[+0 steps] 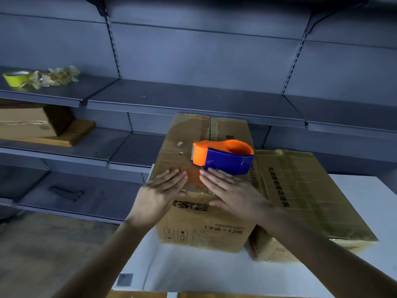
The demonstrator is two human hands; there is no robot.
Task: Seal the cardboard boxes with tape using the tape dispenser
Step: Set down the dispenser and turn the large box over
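Note:
A tall cardboard box (193, 136) with black print stands on a white table (214, 274). An orange and blue tape dispenser (223, 157) lies on the box's top, right of the middle seam. My left hand (160, 191) and my right hand (231, 191) lie flat with straight fingers on the near end of the top, either side of the taped seam. My right fingertips lie next to the dispenser's blue body. A second, lower cardboard box (305, 196), wrapped in glossy tape, lies to the right and touches the first one.
Grey metal shelving (193, 104) runs behind the table. A yellow tape roll (16, 78) and crumpled used tape (55, 77) sit on the upper left shelf. More cardboard boxes (32, 123) lie on the shelf below. Brown floor shows at the lower left.

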